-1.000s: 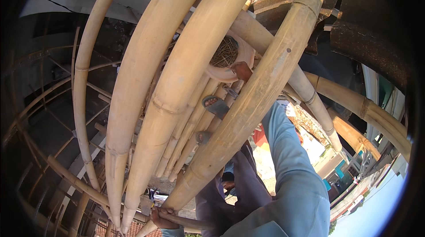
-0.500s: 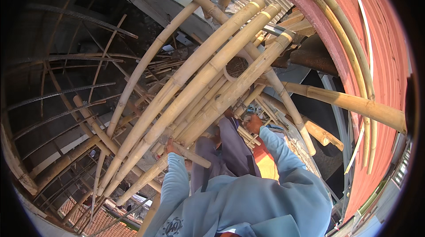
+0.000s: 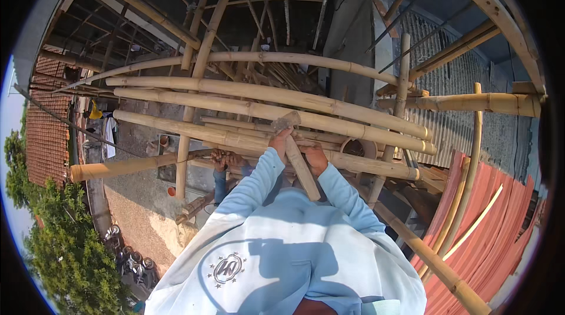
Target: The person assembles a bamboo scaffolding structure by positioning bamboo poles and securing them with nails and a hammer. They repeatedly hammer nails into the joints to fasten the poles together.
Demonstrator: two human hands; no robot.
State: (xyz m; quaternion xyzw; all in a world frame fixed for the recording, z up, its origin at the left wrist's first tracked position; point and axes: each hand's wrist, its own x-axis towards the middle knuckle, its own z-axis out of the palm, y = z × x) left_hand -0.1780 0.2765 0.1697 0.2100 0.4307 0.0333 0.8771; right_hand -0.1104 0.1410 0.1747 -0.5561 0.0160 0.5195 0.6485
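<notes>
Clutching a pale, thick-handled wooden mallet point(image 3: 302, 172) near its upper end, above long tan bamboo poles point(image 3: 235, 105), the left hand point(image 3: 280, 140) is closed; the right hand point(image 3: 316, 160) curls beside the mallet, its hold hidden from me.

A tan mallet-like tool point(image 3: 302, 170) is held slantwise, blunt head point(image 3: 286, 120) farthest forward.

Ahead of me, two bamboo crosspoles point(image 3: 207, 41) carry several long, pale bamboo poles point(image 3: 247, 106), which lie across them roughly side by side.
</notes>
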